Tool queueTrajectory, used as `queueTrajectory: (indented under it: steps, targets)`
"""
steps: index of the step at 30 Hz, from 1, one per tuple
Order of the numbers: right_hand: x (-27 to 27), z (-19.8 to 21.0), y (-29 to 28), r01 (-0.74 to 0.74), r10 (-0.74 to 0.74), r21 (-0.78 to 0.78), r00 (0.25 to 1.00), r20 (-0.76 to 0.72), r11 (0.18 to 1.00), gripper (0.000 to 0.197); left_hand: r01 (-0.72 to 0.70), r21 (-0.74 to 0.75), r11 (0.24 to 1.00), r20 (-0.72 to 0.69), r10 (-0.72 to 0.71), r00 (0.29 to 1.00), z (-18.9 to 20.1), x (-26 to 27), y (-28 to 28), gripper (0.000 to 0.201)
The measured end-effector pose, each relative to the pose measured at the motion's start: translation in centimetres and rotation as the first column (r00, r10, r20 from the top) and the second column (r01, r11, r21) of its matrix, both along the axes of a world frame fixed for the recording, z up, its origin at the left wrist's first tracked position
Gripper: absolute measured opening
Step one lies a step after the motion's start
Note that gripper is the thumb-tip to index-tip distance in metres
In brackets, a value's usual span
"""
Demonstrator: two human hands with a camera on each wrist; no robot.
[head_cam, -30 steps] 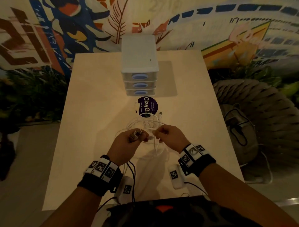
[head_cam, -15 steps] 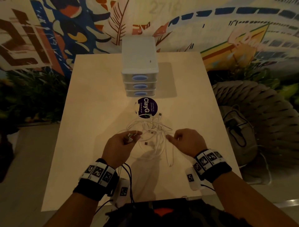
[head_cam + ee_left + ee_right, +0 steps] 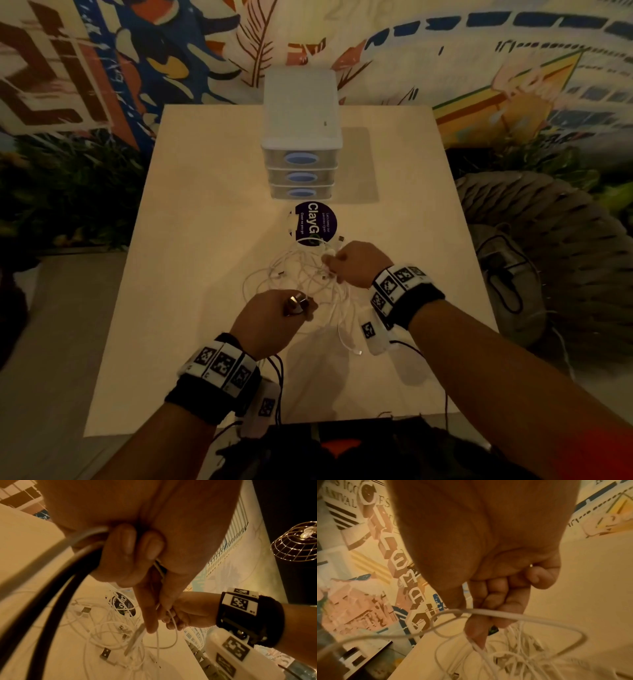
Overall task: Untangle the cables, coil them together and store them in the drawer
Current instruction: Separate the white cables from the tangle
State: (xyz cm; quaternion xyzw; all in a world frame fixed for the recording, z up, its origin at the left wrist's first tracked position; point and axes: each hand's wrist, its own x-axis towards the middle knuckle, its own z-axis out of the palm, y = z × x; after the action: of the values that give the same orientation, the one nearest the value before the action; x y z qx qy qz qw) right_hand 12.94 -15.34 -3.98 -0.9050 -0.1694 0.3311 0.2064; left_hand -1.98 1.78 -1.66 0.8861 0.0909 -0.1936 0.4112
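Observation:
A tangle of thin white USB cables point(image 3: 308, 277) point(image 3: 109, 632) point(image 3: 518, 655) lies on the pale table point(image 3: 205, 240) in front of me. My left hand point(image 3: 274, 315) point(image 3: 150, 615) hovers at the near side of the tangle and pinches a white cable end between thumb and fingers. My right hand point(image 3: 356, 263) point(image 3: 479, 628) is over the far right of the tangle, fingers curled round a cable strand. A small white drawer unit point(image 3: 301, 137) with three shut drawers and blue handles stands at the table's far middle.
A round purple sticker point(image 3: 315, 222) lies on the table between the drawers and the cables. A big woven pouf point(image 3: 548, 240) with a grey bag point(image 3: 507, 274) stands right of the table. Black wrist-camera leads point(image 3: 51, 601) hang from my left wrist.
My right hand has moved forward and up to the far side of the tangle. My left hand has drawn back toward me, still holding its cable end.

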Motion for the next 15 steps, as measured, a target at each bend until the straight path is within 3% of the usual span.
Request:
queueTrajectory:
  steps: [2,6,10,15]
  targets:
    - [-0.2,-0.5,0.0,-0.021,0.021,-0.018,0.998,-0.051,1.0,0.055,0.039,0.023,0.999,-0.062,-0.037,0.997,-0.1,0.2,-0.1,0.02]
    - [-0.4,-1.4,0.0,0.053,-0.053,0.029,0.999,0.01,0.998,0.028,0.072,0.018,0.997,-0.128,-0.069,0.989,-0.3,0.5,-0.4,0.023]
    - [-0.6,-1.4,0.2,0.046,-0.036,0.059,0.987,-0.157,0.997,0.044,0.133,0.045,0.99,-0.13,-0.126,0.983,-0.4,0.9,-0.8,0.021]
    - [-0.5,-0.8,0.2,0.096,-0.061,0.217,0.985,-0.162,0.971,0.027,0.158,0.05,0.986,-0.158,-0.148,0.976,-0.1,1.3,-1.4,0.02]
